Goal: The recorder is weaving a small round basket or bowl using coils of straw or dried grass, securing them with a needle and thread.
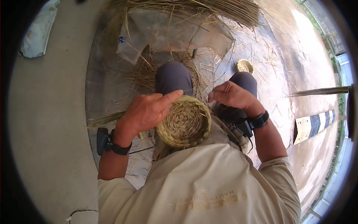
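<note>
A small round woven straw basket (184, 123) rests in my lap with its open side up, so its coiled inner base shows. My left hand (145, 110) grips its left rim; the index finger stretches over the far edge. Beyond the basket's right rim, above my right thigh, is my right hand (233, 95), its fingers pinched together and slightly blurred. Anything between them is too fine to make out. A thin bundle of greenish straw (106, 119) sticks out to the left behind my left wrist.
Ahead of my knees, a clear plastic sheet (175, 31) is draped below a thick straw bundle (194, 6). Loose straw litters the floor mat. Another small woven basket (245, 66) lies past my right knee. A striped strip (315, 126) is at right, a white sack (39, 31) far left.
</note>
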A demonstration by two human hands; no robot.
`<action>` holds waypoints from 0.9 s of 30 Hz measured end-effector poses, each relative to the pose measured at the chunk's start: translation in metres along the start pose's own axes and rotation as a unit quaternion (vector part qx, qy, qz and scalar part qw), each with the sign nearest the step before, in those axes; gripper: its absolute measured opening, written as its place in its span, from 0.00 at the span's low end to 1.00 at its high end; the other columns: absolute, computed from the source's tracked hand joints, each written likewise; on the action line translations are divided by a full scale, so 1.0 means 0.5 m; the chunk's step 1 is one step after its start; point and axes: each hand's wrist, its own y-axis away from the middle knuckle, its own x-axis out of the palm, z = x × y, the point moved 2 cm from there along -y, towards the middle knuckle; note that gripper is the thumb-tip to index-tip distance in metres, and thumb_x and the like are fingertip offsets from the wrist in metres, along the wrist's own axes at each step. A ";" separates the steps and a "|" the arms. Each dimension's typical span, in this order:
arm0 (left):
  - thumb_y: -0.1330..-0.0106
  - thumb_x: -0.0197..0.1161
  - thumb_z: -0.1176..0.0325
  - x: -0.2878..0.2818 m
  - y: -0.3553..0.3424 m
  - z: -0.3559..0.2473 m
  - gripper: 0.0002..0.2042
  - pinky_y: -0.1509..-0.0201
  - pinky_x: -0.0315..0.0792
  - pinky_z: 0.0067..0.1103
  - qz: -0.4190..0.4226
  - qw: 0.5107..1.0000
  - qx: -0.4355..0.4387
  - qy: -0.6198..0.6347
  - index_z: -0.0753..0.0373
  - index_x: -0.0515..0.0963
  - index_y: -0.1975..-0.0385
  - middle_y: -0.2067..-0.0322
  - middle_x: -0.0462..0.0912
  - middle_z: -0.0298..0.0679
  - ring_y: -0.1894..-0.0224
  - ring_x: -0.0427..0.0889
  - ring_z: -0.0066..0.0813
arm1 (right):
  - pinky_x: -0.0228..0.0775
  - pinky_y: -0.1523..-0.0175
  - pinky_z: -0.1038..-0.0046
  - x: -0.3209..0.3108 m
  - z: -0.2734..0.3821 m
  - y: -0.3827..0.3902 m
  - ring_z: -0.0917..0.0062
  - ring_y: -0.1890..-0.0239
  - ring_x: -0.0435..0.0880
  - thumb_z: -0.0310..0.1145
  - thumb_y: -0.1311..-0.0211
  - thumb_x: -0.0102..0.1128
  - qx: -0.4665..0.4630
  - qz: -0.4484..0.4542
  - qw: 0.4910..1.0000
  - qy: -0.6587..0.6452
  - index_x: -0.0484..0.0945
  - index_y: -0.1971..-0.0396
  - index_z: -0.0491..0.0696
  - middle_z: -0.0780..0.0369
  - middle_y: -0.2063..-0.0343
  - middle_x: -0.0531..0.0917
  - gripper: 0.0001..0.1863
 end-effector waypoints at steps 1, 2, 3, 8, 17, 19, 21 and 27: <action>0.35 0.66 0.75 0.002 -0.002 0.002 0.25 0.70 0.81 0.36 0.001 1.000 0.005 -0.001 0.49 0.81 0.36 0.74 0.84 0.43 0.73 0.86 0.45 | 0.79 0.53 0.74 -0.002 -0.001 -0.004 0.74 0.59 0.86 0.48 0.21 0.58 -0.004 -0.013 0.993 -0.121 0.86 0.61 0.40 0.57 0.58 0.89 0.23; 0.35 0.66 0.75 0.004 -0.004 0.003 0.25 0.70 0.81 0.36 0.002 1.000 0.010 -0.001 0.49 0.81 0.36 0.74 0.84 0.43 0.73 0.86 0.45 | 0.79 0.54 0.73 -0.002 0.001 -0.008 0.74 0.59 0.87 0.47 0.21 0.58 -0.008 -0.027 0.970 -0.241 0.87 0.64 0.42 0.58 0.58 0.89 0.22; 0.35 0.67 0.74 0.007 -0.007 0.007 0.25 0.70 0.81 0.36 0.003 1.000 0.013 -0.003 0.49 0.81 0.37 0.74 0.84 0.43 0.73 0.86 0.45 | 0.79 0.57 0.71 0.024 0.040 -0.025 0.74 0.61 0.87 0.47 0.19 0.56 -0.123 -0.081 0.925 -0.351 0.86 0.60 0.45 0.59 0.56 0.89 0.20; 0.36 0.67 0.74 0.003 -0.009 0.008 0.25 0.70 0.81 0.35 -0.005 1.000 0.025 0.008 0.49 0.82 0.37 0.73 0.84 0.43 0.73 0.86 0.44 | 0.67 0.69 0.74 0.016 0.094 -0.133 0.79 0.74 0.74 0.45 0.17 0.50 -0.094 -0.091 0.802 -0.582 0.81 0.56 0.44 0.68 0.72 0.78 0.19; 0.31 0.63 0.71 -0.001 0.028 0.027 0.19 0.62 0.81 0.40 0.006 0.999 -0.023 0.044 0.68 0.77 0.41 0.64 0.87 0.54 0.65 0.88 0.54 | 0.50 0.77 0.80 -0.004 0.059 -0.053 0.88 0.81 0.58 0.42 0.18 0.55 0.001 -0.187 0.903 -0.387 0.82 0.57 0.40 0.74 0.81 0.65 0.18; 0.29 0.62 0.70 -0.004 0.046 0.031 0.17 0.61 0.81 0.41 0.026 0.996 -0.057 0.056 0.70 0.77 0.44 0.63 0.87 0.57 0.63 0.88 0.57 | 0.50 0.77 0.81 0.005 0.033 -0.037 0.89 0.80 0.58 0.42 0.18 0.55 0.012 -0.171 0.890 -0.422 0.82 0.59 0.40 0.75 0.80 0.64 0.18; 0.28 0.62 0.69 -0.002 0.070 0.027 0.14 0.60 0.80 0.42 0.062 0.988 -0.126 0.071 0.70 0.78 0.48 0.64 0.86 0.59 0.62 0.87 0.59 | 0.49 0.77 0.81 0.016 0.020 -0.036 0.89 0.80 0.57 0.42 0.18 0.55 0.014 -0.186 0.879 -0.440 0.82 0.59 0.40 0.75 0.81 0.63 0.18; 0.27 0.60 0.69 0.047 0.079 0.014 0.12 0.62 0.79 0.43 -0.068 0.987 -0.122 0.083 0.70 0.78 0.50 0.68 0.85 0.59 0.64 0.86 0.60 | 0.52 0.75 0.79 -0.004 0.006 -0.061 0.86 0.80 0.58 0.43 0.18 0.54 -0.051 -0.234 0.841 -0.485 0.81 0.57 0.41 0.74 0.79 0.64 0.18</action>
